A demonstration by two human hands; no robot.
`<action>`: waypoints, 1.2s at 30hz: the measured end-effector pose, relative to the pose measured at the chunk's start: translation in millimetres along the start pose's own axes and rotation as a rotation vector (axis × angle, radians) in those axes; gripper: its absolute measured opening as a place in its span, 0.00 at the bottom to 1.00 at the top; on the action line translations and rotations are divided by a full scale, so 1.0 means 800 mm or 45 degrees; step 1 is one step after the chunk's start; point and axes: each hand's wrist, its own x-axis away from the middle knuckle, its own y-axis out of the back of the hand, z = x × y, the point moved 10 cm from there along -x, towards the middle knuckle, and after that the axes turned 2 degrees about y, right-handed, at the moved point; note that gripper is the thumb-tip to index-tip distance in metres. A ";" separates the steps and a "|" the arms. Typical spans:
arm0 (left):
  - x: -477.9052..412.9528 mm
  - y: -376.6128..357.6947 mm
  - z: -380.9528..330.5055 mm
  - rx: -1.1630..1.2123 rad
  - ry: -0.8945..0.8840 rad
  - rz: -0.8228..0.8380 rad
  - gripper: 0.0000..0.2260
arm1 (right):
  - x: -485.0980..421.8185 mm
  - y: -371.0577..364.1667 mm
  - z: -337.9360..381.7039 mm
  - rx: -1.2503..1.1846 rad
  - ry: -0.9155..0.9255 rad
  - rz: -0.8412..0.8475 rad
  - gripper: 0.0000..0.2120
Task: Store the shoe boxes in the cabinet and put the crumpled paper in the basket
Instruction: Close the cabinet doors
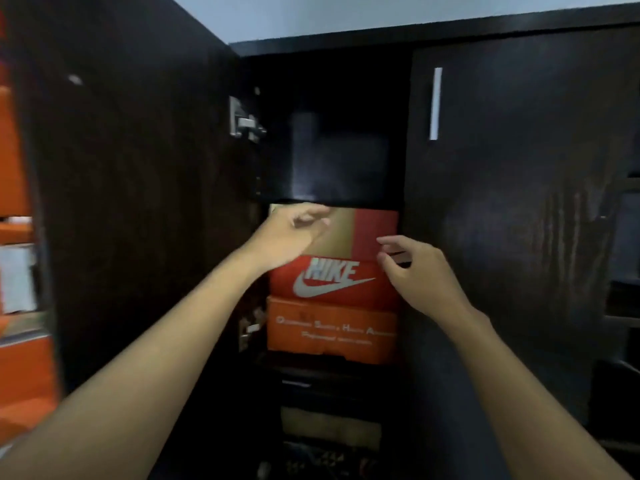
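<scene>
A dark cabinet [502,188] stands with its left door [131,202] swung open. On a middle shelf three shoe boxes are stacked: a gold and red box [360,233] on top, a red Nike box [332,282] under it, an orange box [329,330] at the bottom. My left hand [287,233] lies against the gold box's left front, fingers loosely spread. My right hand [412,271] hovers at the stack's right edge, fingers apart and holding nothing. No crumpled paper or basket is in view.
The shelf above the stack [339,161] is dark, with a dim shape at the back. Lower shelves [329,427] hold dim items. The right cabinet door [519,168] is closed and has a silver handle [435,103]. Orange boxes [20,368] sit on shelving at the far left.
</scene>
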 end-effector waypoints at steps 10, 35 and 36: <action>0.172 0.217 -0.070 -1.186 -0.410 -1.149 0.23 | 0.042 -0.168 0.159 -0.479 0.287 0.417 0.12; 0.097 0.072 -0.063 0.129 -0.380 -0.101 0.21 | 0.109 -0.098 0.155 -0.634 0.561 0.267 0.41; 0.090 0.058 -0.065 0.108 -0.395 -0.073 0.21 | 0.106 -0.091 0.141 -0.623 0.551 0.227 0.41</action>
